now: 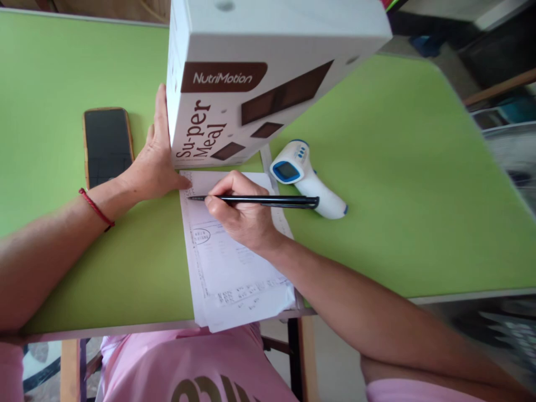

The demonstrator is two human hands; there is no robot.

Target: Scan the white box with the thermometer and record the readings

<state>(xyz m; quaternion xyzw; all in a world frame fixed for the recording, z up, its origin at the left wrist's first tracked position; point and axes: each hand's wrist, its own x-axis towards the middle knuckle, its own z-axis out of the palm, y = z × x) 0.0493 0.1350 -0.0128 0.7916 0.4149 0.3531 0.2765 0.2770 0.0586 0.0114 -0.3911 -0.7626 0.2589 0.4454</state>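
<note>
Green table (410,167): phone (108,142), papers (234,265), white box (221,106), thermometer gun (308,180).

Box (218,117) on the table (402,184), directly behind the papers (230,271); phone (108,146) to the left, thermometer (302,176) to the right, pen (280,200) over the papers.

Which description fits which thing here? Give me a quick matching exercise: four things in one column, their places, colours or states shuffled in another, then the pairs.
Things:
1. Pen
2. Phone
3. Box
4. Thermometer

Descriptions:
A. Stands upright, with the left hand against its side
B. White with blue trim, to the right of the papers
C. Held in the right hand
D. Lies in a brown-edged case, left of the box

Pairs: 1-C, 2-D, 3-A, 4-B
</note>
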